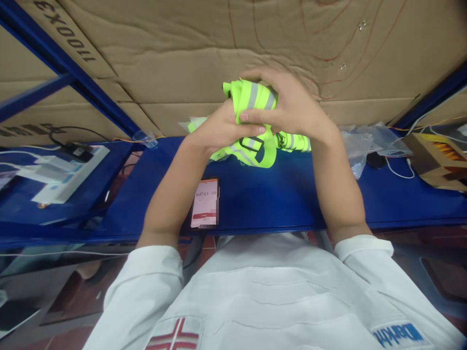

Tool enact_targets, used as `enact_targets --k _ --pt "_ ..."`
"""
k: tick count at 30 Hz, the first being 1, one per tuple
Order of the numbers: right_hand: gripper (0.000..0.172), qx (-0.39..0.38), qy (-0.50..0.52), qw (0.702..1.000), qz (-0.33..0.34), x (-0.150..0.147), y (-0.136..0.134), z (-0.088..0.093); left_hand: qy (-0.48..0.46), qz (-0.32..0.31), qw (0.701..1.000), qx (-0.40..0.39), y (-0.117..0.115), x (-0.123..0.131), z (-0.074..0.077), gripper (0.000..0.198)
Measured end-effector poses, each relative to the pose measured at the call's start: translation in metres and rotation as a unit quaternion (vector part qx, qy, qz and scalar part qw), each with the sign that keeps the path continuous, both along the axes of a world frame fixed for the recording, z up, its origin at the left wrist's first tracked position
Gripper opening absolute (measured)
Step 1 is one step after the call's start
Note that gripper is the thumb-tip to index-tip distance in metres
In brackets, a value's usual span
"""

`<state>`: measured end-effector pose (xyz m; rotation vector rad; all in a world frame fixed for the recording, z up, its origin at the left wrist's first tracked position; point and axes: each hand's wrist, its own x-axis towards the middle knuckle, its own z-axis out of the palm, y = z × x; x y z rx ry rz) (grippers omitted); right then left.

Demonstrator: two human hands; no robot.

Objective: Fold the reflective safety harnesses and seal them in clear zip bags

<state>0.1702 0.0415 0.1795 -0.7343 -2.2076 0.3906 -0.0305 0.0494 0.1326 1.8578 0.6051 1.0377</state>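
A neon-yellow reflective strap [254, 97] with grey bands is bunched in folds between my two hands above the blue table. My left hand [221, 127] grips it from the left, its thumb pointing right under the folds. My right hand [292, 104] curls around the strap's right side, thumb and fingers closed on it. Below the hands hangs a loop with a black buckle [251, 144]. More neon-yellow strap [295, 142] lies on the table behind my right wrist. Some fingers of both hands are hidden by the fabric.
A phone [205, 203] showing a timer lies at the front edge of the blue table [270, 204]. Clear plastic bags [359, 143] and an open cardboard box [438, 158] sit to the right. Left is a white power strip [71, 175]. Cardboard [182, 73] stands behind.
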Motion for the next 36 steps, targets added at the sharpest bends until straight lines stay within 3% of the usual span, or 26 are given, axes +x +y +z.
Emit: enact_targets --k 7,11,15,25,28,32,36 --pt "0.045 0.048 0.01 0.998 -0.035 0.0 -0.003 0.005 0.038 -0.038 0.996 -0.068 -0.011 0.0 0.01 0.046" --pt "0.037 0.052 0.065 0.996 -0.03 -0.001 -0.002 0.003 0.054 -0.062 0.99 -0.118 -0.008 0.001 0.009 0.051" --pt "0.02 -0.013 0.173 0.984 -0.031 -0.003 -0.003 0.0 0.027 -0.081 0.99 -0.116 -0.005 0.004 0.003 0.059" --pt "0.027 -0.068 0.244 0.967 -0.035 0.0 0.003 -0.002 0.006 -0.029 0.995 -0.093 -0.006 0.014 -0.006 0.055" --pt "0.034 -0.154 0.258 0.954 -0.009 -0.001 0.007 -0.003 0.018 -0.011 0.997 -0.074 -0.007 0.013 -0.004 0.055" --pt "0.048 -0.282 0.246 0.923 0.089 -0.001 0.016 -0.002 0.041 -0.046 0.998 -0.033 -0.012 0.007 0.004 0.051" --pt "0.044 -0.299 0.224 0.923 0.091 -0.005 0.028 -0.01 0.082 -0.114 0.99 0.004 -0.017 -0.006 0.012 0.052"
